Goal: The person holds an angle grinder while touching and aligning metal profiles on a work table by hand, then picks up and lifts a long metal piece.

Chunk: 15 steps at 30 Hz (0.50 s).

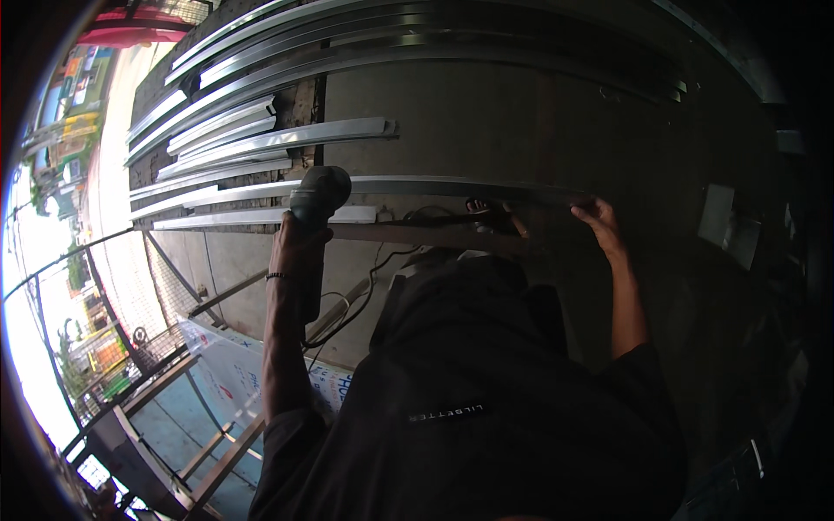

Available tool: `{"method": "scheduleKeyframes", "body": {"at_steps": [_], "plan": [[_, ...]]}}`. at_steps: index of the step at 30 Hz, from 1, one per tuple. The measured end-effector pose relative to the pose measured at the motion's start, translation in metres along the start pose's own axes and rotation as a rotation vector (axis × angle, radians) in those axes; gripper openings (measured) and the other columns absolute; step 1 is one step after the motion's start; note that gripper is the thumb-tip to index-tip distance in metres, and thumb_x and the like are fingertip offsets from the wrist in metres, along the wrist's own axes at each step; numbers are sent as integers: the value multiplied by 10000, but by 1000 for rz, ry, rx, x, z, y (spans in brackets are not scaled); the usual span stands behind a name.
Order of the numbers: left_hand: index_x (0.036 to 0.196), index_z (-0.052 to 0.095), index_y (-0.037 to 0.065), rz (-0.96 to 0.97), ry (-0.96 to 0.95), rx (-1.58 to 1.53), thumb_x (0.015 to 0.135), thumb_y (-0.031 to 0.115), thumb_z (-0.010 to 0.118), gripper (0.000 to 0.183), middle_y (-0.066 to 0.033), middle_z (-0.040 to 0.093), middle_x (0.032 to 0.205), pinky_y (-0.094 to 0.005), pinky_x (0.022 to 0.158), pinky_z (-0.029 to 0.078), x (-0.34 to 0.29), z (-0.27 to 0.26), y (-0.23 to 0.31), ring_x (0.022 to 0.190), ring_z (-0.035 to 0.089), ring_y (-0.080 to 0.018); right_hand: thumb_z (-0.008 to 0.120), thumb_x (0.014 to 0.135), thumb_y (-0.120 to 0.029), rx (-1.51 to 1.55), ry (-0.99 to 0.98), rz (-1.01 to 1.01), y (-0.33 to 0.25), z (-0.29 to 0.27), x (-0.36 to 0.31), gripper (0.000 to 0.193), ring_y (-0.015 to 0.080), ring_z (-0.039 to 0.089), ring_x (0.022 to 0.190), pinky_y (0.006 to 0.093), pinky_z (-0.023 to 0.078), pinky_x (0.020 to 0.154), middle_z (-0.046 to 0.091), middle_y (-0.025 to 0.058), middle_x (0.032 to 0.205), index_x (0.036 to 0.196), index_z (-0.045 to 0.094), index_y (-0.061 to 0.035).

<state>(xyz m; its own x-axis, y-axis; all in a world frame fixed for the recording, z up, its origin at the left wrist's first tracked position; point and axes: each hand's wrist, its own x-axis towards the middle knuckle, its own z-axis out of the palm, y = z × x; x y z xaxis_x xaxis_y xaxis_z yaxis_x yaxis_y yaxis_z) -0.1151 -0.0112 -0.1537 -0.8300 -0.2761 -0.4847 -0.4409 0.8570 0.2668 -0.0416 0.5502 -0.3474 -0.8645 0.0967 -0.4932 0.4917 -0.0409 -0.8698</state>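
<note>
My left hand (296, 241) is wrapped round the body of a dark power tool with a round head (324, 186), which looks like an angle grinder. The tool's head sits over a long metal profile (417, 185), and whether it touches the metal cannot be made out. At the profile's right end, my right hand (601, 224) pinches it between thumb and fingers. Just below the tool's head, a shorter pale metal strip (354, 214) lies alongside. Shadow hides much of the profile's right half.
Several long metal profiles (347, 59) and shorter ones (278, 139) lie across a rough bench at the upper left. A black cord (372, 282) loops beside my body. Sheet pieces (728, 226) are at the right. A metal frame (195, 412) stands lower left.
</note>
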Motion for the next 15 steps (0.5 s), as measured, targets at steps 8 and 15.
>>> {"method": "scheduleKeyframes", "body": {"at_steps": [8,15], "plan": [[1153,618,-73,5,-19,41,750,219,842,546,-283,746,1065,-467,885,575,5,-6,22,1074,738,-405,815,934,-123,225,-45,-107,36,-1,-4,164,89,703,974,280,524,965,778,1,1024,1084,794,-60],[1046,710,-82,26,77,21,755,184,852,419,-256,754,964,-451,817,574,7,-7,1,956,756,-318,815,920,-79,134,-57,-200,43,1,5,132,74,687,976,262,527,930,785,19,1038,1046,802,-43]]}}
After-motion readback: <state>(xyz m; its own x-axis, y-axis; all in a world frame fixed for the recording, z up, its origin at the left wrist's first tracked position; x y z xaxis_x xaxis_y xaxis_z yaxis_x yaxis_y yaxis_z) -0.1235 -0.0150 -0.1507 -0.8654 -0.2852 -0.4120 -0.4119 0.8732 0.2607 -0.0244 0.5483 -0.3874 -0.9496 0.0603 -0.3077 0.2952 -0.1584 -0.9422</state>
